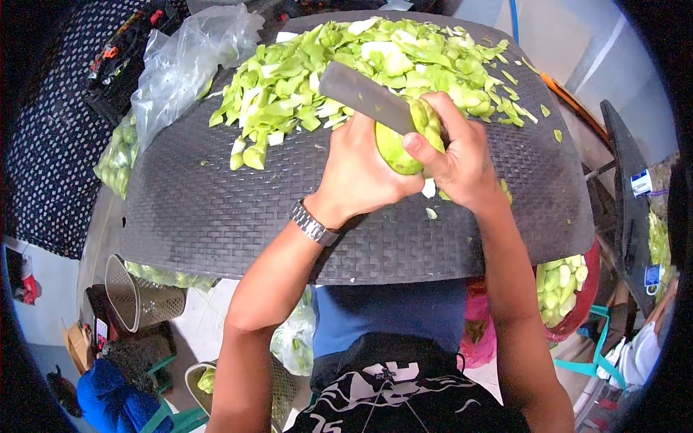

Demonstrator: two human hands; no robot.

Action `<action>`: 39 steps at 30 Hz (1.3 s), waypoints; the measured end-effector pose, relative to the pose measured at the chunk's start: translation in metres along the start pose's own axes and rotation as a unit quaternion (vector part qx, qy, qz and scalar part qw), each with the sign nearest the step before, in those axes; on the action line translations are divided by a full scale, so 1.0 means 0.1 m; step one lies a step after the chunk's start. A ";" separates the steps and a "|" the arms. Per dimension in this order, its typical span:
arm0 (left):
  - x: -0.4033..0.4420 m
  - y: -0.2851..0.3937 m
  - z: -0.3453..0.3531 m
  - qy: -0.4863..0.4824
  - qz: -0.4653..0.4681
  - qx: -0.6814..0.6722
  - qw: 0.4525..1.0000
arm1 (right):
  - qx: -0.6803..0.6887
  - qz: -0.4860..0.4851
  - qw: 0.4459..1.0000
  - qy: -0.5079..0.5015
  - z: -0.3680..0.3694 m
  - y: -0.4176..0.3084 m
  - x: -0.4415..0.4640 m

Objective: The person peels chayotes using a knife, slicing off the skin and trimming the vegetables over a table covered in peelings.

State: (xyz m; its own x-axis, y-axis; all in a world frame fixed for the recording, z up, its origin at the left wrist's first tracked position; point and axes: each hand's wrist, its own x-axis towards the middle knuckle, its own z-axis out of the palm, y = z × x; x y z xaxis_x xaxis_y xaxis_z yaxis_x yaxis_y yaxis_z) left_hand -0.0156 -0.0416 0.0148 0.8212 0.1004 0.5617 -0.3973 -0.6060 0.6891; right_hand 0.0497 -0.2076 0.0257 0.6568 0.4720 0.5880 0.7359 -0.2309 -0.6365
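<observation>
My left hand (pixel 367 167), with a metal watch (pixel 314 222) at its wrist, is closed around a partly peeled green vegetable (pixel 395 150) above the dark woven table (pixel 238 209). The wide grey blade of a knife (pixel 367 97) lies across the vegetable's upper side, its free end pointing to the upper left. My right hand (pixel 460 148) is closed at the blade's other end, its thumb resting on the vegetable; the knife's handle is hidden. Behind both hands spreads a large heap of green peelings (pixel 289 83).
A clear plastic bag (pixel 180 68) lies at the table's left edge. Below the table stand a woven basket (pixel 155 303) on the left and a red container of pale green pieces (pixel 559 289) on the right. A person in blue (pixel 112 397) is at the lower left.
</observation>
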 end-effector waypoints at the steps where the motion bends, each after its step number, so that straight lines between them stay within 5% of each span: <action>1: -0.01 0.02 0.02 0.001 -0.019 -0.017 1.000 | 0.002 -0.003 1.000 0.007 0.00 0.00 0.00; 2: -0.02 0.03 0.03 0.002 -0.038 -0.034 0.999 | 0.005 -0.007 1.000 0.014 0.01 0.00 0.00; 6: -0.07 -0.01 0.13 -0.033 0.140 0.113 0.983 | 0.085 0.068 0.992 0.066 -0.05 0.09 0.10; 9: -0.03 0.08 0.15 -0.026 -0.035 -0.020 0.999 | 0.053 0.160 0.983 0.074 -0.11 0.14 0.09; 13: 0.10 -0.07 -0.08 -0.012 -0.112 -0.201 0.973 | -0.053 0.264 0.963 0.016 -0.23 0.22 0.08; 17: 0.14 -0.15 -0.12 -0.033 -0.222 -0.491 0.841 | -0.089 0.311 0.946 0.001 -0.25 0.34 0.09; 24: 0.13 -0.22 -0.19 -0.105 -0.302 -0.603 0.731 | -0.015 0.328 0.943 -0.047 -0.32 0.01 0.08; 26: 0.10 -0.21 -0.18 -0.116 -0.277 -0.566 0.768 | -0.081 0.263 0.961 0.002 -0.23 0.15 0.02; 29: 0.12 -0.20 -0.14 -0.089 -0.238 -0.492 0.833 | 0.013 0.287 0.957 -0.042 -0.32 0.04 0.06; 31: 0.14 -0.20 -0.13 -0.078 -0.218 -0.451 0.862 | 0.061 0.209 0.974 -0.062 -0.31 0.05 0.03; 39: 0.09 -0.42 -0.08 -0.055 -0.143 -0.373 0.915 | 0.062 -0.010 0.996 -0.061 -0.02 0.08 -0.06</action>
State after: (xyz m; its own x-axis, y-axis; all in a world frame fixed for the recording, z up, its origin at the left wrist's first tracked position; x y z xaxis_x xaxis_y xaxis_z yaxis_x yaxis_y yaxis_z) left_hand 0.0051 -0.0089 -0.0062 0.9550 0.0657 0.2891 -0.2958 0.1444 0.9443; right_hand 0.0519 -0.2135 0.0178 0.6120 0.5766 0.5412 0.7177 -0.1176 -0.6863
